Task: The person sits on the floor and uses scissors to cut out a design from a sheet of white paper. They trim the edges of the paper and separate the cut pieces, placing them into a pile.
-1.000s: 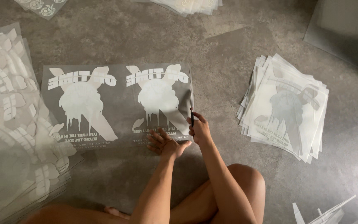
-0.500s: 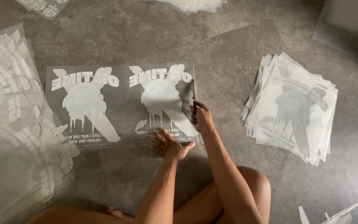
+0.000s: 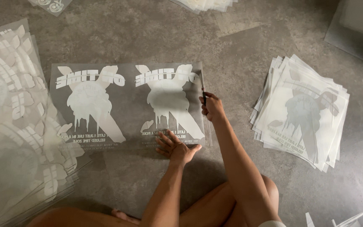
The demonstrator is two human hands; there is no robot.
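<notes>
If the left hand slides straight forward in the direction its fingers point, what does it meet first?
The left hand already presses the near edge of the transparent printed sheet; going on, it would probably cross the white drip-shaped print first.

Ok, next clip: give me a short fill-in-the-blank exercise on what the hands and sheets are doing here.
1. The left hand presses flat on the near edge of the printed film sheet, which shows ____ white figure designs side by side.
2. The right hand grips a thin dark tool at the sheet's ____ edge.
3. The stack of cut sheets lies to the ____ of the right hand.
4. Everything lies on a grey ____.

Missing words: two; right; right; floor
</notes>
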